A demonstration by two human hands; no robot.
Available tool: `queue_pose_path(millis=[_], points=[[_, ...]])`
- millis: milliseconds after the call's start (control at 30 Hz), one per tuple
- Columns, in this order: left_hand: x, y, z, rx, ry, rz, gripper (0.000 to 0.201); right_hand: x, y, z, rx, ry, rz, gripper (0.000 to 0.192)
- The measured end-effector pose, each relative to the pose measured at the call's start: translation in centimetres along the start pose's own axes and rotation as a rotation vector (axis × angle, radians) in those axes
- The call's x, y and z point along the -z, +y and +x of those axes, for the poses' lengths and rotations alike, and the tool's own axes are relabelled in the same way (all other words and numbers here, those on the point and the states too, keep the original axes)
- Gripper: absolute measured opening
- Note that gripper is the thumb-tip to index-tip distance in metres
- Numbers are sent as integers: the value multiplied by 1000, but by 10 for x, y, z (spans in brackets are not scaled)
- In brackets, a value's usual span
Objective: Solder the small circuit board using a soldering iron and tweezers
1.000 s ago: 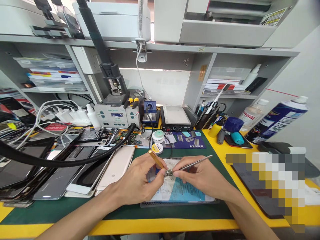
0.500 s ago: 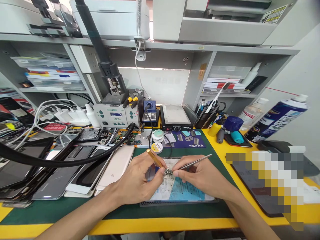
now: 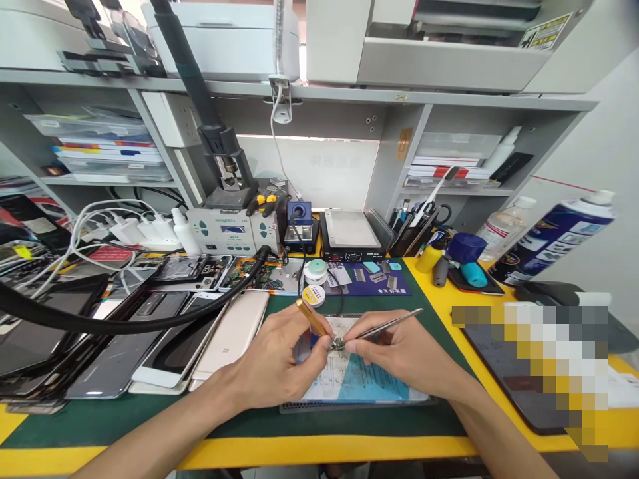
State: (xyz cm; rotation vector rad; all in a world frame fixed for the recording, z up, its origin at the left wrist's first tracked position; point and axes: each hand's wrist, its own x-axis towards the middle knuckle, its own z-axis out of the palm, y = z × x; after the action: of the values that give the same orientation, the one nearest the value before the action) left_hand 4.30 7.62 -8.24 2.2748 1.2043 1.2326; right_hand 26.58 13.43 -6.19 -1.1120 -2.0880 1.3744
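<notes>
My left hand [image 3: 282, 359] is closed around a slim gold-coloured handle [image 3: 312, 318], whose working tip is hidden near the fingertips. In my right hand [image 3: 399, 349] is a thin silver metal tool that looks like tweezers [image 3: 394, 322], its rear end pointing up to the right. Between the two sets of fingertips sits a small circuit board [image 3: 338, 343], partly covered by the fingers. It lies over a worn blue and white booklet or pad [image 3: 359, 379] on the green mat [image 3: 239, 422].
Several phones, including a white one [image 3: 232, 332], lie at the left. A black hose [image 3: 150, 326] arcs over them from the hot-air station [image 3: 229, 233]. Behind my hands stand small round tubs [image 3: 314, 295] and a heating plate [image 3: 352, 229]. A dark tablet [image 3: 509, 379] lies right.
Both hands keep nearly the same place and grip. The gold-coloured handle has shifted very slightly to the right.
</notes>
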Motion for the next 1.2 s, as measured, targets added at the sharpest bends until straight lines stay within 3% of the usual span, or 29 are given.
queue_pose_path(millis=[1200], points=[[-2, 0, 2, -23, -9, 62, 12, 3, 4, -2, -26, -14, 16, 28]])
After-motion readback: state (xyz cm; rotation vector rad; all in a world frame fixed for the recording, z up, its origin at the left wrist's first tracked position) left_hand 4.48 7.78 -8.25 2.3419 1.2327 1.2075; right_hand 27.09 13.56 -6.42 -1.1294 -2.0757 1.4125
